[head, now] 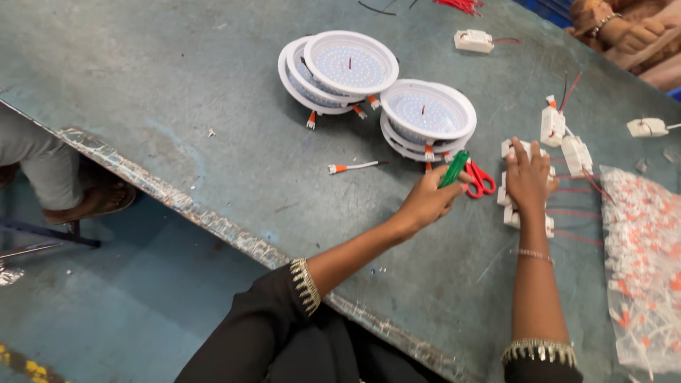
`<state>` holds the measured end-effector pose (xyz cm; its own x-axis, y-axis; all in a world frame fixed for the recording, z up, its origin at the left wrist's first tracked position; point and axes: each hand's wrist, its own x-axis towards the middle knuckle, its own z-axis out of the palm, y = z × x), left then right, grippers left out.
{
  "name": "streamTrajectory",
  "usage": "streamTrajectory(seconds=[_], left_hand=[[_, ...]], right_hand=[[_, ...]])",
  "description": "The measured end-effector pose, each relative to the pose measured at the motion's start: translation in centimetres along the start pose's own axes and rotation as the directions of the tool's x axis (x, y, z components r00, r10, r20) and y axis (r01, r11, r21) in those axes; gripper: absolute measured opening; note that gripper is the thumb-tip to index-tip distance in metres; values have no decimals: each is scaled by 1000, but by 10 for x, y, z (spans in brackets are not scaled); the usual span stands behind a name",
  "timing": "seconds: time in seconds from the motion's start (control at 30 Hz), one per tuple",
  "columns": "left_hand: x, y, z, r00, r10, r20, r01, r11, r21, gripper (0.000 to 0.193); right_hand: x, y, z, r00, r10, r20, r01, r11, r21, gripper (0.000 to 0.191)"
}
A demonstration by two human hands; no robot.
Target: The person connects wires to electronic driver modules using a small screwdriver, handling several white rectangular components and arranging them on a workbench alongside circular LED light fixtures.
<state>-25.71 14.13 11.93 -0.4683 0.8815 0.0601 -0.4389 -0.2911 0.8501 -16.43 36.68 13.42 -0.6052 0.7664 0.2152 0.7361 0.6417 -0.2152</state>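
Worn grey-green metal worktable, scuffed & paint-patchy, front edge bound w/ crinkled silver foil tape. Below it a blue-grey painted floor, yellow marking at bottom-left corner.

Left hand is curled round a green-handled tool, prob. a screwdriver, fingers closed on the handle; tip not visible. Just beside it, touching or nearly so, lie red-handled scissors flat on the table.

Right hand lies palm-down, fingers spread flat over a row of small white plastic driver boxes w/ thin red wires; pressing on them, not gripping anything. Thin bracelet on that wrist.

Beyond the hands: two stacks of round white LED downlight panels, one far-left, one nearer, short orange-tipped connectors hanging from rims. A loose white wire w/ orange connector lies near the stacks. More white driver boxes beyond the right hand, single ones at top & far right. Clear plastic bag of orange-white connectors at the right edge.

Another person's clasped hands at top right; someone's leg & sandalled foot under the table at left.
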Motion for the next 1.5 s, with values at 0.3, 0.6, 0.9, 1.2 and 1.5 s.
streamTrajectory(seconds=[0.3, 0.6, 0.9, 1.2, 1.5], left_hand=[[-19, -25, 17, 998, 56, -4, -54, 975, 217, 20], [-52, -38, 40, 966, 110, 233, -226, 799, 557, 39], [-161, -46, 135, 733, 93, 674, -452, 807, 380, 60], [-231, -52, 178, 881, 235, 412, -438, 735, 518, 97], [-225, -95, 181, 903, 379, 202, -406, 598, 691, 44]], right_hand=[[-188, 25, -27, 972, 233, -44, -234, 972, -20, 51], [-302, 20, -53, 957, 287, -40, -286, 958, 24, 59], [-375, 4, -146, 1000, 7, -25, 14, 640, 768, 61], [-410, 75, -184, 937, 319, -143, 111, 118, 987, 22], [-393, 338, -213, 642, 696, -322, -273, 600, 752, 41]])
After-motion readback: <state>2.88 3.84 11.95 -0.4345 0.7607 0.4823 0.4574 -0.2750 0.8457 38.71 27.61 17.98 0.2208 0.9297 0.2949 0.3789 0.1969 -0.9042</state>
